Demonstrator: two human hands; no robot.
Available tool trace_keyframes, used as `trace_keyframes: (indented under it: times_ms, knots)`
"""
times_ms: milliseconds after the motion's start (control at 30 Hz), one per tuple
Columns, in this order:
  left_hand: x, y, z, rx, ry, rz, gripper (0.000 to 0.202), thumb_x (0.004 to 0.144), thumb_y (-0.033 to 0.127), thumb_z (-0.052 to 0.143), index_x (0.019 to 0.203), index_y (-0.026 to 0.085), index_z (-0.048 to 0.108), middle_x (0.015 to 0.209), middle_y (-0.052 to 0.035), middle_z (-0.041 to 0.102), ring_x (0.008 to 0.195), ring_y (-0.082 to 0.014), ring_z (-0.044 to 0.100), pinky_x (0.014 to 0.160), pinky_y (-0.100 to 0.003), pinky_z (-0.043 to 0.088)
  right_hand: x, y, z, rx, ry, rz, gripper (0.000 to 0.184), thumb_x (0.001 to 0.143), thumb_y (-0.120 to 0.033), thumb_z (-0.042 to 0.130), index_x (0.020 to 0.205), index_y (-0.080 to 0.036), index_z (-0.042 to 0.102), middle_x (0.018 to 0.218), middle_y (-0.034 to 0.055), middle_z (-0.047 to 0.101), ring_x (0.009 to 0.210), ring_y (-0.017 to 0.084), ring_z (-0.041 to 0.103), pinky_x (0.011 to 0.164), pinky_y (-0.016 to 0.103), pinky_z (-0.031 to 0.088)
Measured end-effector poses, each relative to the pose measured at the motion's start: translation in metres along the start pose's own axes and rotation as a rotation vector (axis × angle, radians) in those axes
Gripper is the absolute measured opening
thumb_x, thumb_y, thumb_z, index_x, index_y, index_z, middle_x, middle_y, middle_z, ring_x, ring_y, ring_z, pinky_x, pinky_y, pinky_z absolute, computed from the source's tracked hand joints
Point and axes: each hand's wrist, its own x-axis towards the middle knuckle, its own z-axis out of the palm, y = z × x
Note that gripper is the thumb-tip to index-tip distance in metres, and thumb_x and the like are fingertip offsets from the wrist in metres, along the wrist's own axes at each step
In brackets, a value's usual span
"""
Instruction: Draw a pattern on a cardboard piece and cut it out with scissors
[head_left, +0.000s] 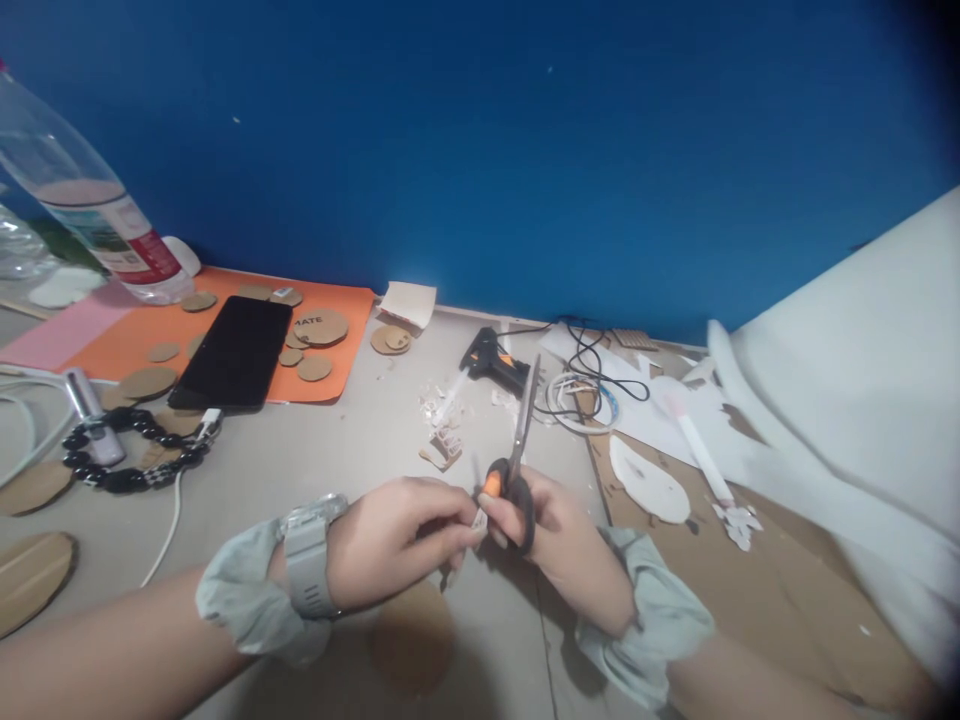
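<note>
My right hand (pixel 566 540) grips orange-and-black scissors (pixel 517 450), fingers through the handles, blades pointing up and away, nearly closed. My left hand (pixel 390 540), with a grey watch (pixel 309 550) on its wrist, is closed in a pinch on a tiny pale scrap (pixel 478 518) right beside the scissor handles. Both hands meet over the grey table. A brown cardboard disc (pixel 411 635) lies on the table just below them.
A black phone (pixel 234 352) and cardboard discs lie on an orange sheet (pixel 337 360) at left. A plastic bottle (pixel 90 205), black bead bracelet (pixel 139 450), glue gun (pixel 491 358), white cut-outs (pixel 649 482), cables and a large white sheet (pixel 862 380) surround the hands.
</note>
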Motion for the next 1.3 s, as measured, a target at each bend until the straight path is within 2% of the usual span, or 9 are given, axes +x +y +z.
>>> trace_keyframes:
  times_ms: [200, 433, 667, 800, 900, 1133, 1233, 1300]
  knots:
    - [-0.0001, 0.0019, -0.0014, -0.030, 0.020, -0.058, 0.027, 0.094, 0.029, 0.042, 0.072, 0.018, 0.053, 0.064, 0.0014, 0.061, 0.060, -0.0099, 0.055, 0.062, -0.019, 0.044, -0.0017, -0.0016, 0.0008, 0.001, 0.053, -0.036, 0.034, 0.078, -0.047, 0.065, 0.073, -0.018, 0.050, 0.059, -0.0062, 0.042, 0.054, 0.009, 0.038, 0.052, 0.022, 0.036]
    - [-0.0003, 0.0003, -0.0022, -0.110, 0.163, -0.068, 0.024, 0.095, 0.023, 0.039, 0.074, 0.018, 0.051, 0.064, 0.0024, 0.059, 0.059, -0.0096, 0.055, 0.063, -0.022, 0.044, -0.0018, -0.0008, -0.0017, -0.101, 0.042, -0.054, 0.034, 0.079, -0.048, 0.063, 0.071, -0.018, 0.050, 0.060, -0.0043, 0.045, 0.055, 0.011, 0.042, 0.051, 0.023, 0.039]
    - [0.0000, -0.0025, -0.0007, -0.080, 0.163, -0.064, 0.031, 0.097, 0.024, 0.034, 0.070, 0.018, 0.048, 0.064, 0.0031, 0.056, 0.061, -0.0096, 0.054, 0.067, -0.023, 0.044, -0.0010, 0.0029, 0.0004, 0.008, 0.060, -0.074, 0.033, 0.085, -0.046, 0.057, 0.073, -0.017, 0.048, 0.060, -0.0047, 0.045, 0.051, 0.008, 0.039, 0.047, 0.020, 0.037]
    - [-0.0013, -0.0038, -0.0006, -0.087, 0.124, -0.081, 0.025, 0.096, 0.024, 0.037, 0.074, 0.019, 0.049, 0.064, 0.0035, 0.058, 0.059, -0.0097, 0.054, 0.064, -0.022, 0.044, 0.0002, 0.0028, -0.0020, 0.006, 0.044, -0.052, 0.033, 0.080, -0.046, 0.063, 0.072, -0.017, 0.049, 0.058, -0.0055, 0.044, 0.050, 0.008, 0.040, 0.046, 0.020, 0.038]
    - [-0.0016, -0.0031, -0.0012, -0.066, 0.152, -0.081, 0.025, 0.095, 0.022, 0.038, 0.073, 0.019, 0.049, 0.064, 0.0040, 0.058, 0.060, -0.0096, 0.054, 0.065, -0.022, 0.044, -0.0011, 0.0034, -0.0031, -0.020, 0.022, -0.049, 0.033, 0.078, -0.045, 0.066, 0.072, -0.017, 0.049, 0.059, -0.0057, 0.044, 0.052, 0.009, 0.042, 0.048, 0.020, 0.039]
    - [0.0002, -0.0028, -0.0009, -0.059, 0.193, -0.092, 0.032, 0.098, 0.027, 0.034, 0.070, 0.019, 0.048, 0.063, 0.0041, 0.057, 0.060, -0.0090, 0.054, 0.067, -0.022, 0.043, -0.0046, 0.0065, -0.0011, -0.101, -0.022, -0.003, 0.031, 0.081, -0.045, 0.062, 0.076, -0.017, 0.050, 0.059, -0.0049, 0.047, 0.052, 0.009, 0.044, 0.050, 0.022, 0.040]
    - [0.0008, -0.0054, -0.0009, -0.038, 0.192, -0.104, 0.036, 0.099, 0.030, 0.029, 0.071, 0.019, 0.049, 0.065, 0.0035, 0.057, 0.062, -0.0099, 0.055, 0.069, -0.023, 0.043, -0.0039, 0.0061, -0.0004, -0.066, -0.031, -0.013, 0.032, 0.081, -0.045, 0.063, 0.076, -0.016, 0.051, 0.061, -0.0032, 0.051, 0.054, 0.010, 0.048, 0.051, 0.022, 0.041]
    - [0.0006, -0.0063, -0.0008, -0.019, 0.187, -0.104, 0.038, 0.099, 0.031, 0.027, 0.070, 0.019, 0.049, 0.065, 0.0033, 0.057, 0.063, -0.0101, 0.055, 0.070, -0.024, 0.043, -0.0027, 0.0048, -0.0004, -0.014, -0.006, -0.028, 0.033, 0.082, -0.046, 0.062, 0.074, -0.016, 0.051, 0.060, -0.0033, 0.051, 0.051, 0.008, 0.045, 0.048, 0.021, 0.039]
